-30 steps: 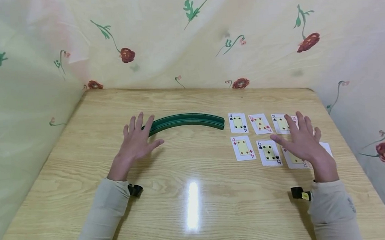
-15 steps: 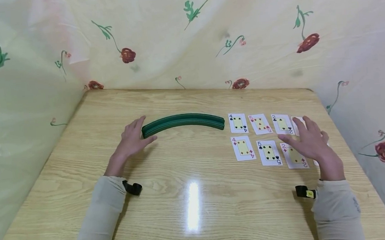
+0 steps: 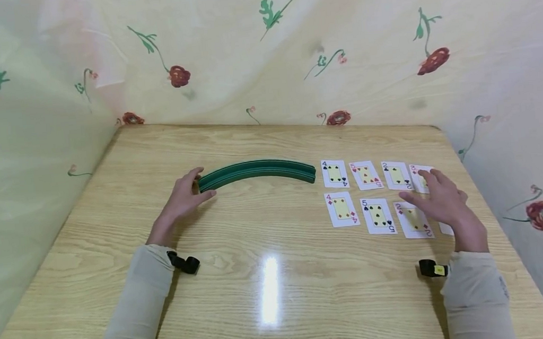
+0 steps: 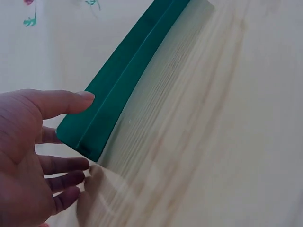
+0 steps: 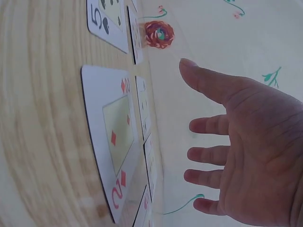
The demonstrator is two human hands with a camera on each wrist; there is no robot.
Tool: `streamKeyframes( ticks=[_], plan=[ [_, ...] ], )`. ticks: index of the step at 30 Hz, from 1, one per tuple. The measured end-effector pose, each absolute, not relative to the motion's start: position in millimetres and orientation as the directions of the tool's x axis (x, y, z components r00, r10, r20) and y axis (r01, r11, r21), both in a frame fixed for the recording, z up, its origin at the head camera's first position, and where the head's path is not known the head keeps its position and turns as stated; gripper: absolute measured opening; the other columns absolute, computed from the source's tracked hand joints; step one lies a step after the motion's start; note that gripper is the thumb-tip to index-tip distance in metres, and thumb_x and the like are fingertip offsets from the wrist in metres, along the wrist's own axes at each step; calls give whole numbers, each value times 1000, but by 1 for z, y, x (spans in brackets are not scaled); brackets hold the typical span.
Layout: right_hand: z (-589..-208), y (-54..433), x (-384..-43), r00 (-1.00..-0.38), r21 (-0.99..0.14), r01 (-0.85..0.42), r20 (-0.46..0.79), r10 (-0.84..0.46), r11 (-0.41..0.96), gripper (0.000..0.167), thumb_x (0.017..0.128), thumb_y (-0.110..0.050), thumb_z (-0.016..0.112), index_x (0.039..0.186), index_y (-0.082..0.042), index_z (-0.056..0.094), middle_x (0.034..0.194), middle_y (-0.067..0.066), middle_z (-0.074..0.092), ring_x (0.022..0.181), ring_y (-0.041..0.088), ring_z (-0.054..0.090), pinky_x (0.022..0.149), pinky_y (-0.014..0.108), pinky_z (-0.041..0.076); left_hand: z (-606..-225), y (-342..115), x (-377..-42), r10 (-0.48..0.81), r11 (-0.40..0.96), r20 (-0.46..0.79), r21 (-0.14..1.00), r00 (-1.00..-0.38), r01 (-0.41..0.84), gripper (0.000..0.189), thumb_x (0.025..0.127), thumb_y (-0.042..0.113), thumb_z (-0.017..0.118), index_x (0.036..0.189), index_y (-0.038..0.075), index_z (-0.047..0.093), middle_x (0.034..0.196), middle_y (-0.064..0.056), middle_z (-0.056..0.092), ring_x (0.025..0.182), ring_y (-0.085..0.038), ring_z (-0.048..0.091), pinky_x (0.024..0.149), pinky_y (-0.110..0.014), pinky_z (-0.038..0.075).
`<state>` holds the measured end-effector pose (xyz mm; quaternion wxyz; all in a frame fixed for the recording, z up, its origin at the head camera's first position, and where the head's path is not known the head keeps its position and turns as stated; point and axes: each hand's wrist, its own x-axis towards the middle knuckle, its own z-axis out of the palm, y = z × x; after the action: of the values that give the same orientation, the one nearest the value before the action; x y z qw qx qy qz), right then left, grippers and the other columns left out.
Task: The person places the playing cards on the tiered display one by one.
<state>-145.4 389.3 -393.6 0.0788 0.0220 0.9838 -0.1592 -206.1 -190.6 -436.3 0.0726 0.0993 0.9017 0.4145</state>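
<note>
On playing cards (image 3: 378, 216): 4, 5, 2 (each red and black), red 3.

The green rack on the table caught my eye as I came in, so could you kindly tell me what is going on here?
A person has both hands over a wooden table. The left hand is around the left end of the curved green rack; whether it touches is unclear. The right hand, open, hovers over the rightmost playing cards and holds none. The cards lie face up in two rows, right of the rack.
</note>
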Motion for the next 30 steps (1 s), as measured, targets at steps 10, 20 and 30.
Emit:
streamKeyframes(
  ticks=[10,20,30],
  plan=[
    [-389,405,-159,-976,-292,104,-214,42,951,89,98,-56,51,151,9,23,153,43,18,137,64,20,98,81,21,-447,-196,-206,197,541,-18,836,-980,93,66,93,13,68,150,-2,38,148,-28,45,130,-41,44,111,-55,35],
    [-394,427,-172,-948,-295,129,-317,31,947,96,96,-60,52,152,11,20,152,45,17,136,63,21,106,75,23,-451,-198,-206,146,501,-2,863,-989,72,56,91,8,69,142,-3,48,141,-26,51,126,-40,46,110,-51,34],
    [-401,442,-183,-941,-287,81,-337,-21,955,92,96,-55,57,148,14,26,150,45,20,136,62,22,108,72,24,-455,-196,-206,133,498,56,859,-990,116,39,90,4,69,125,-9,60,125,-28,57,114,-38,49,104,-49,39]
  ],
)
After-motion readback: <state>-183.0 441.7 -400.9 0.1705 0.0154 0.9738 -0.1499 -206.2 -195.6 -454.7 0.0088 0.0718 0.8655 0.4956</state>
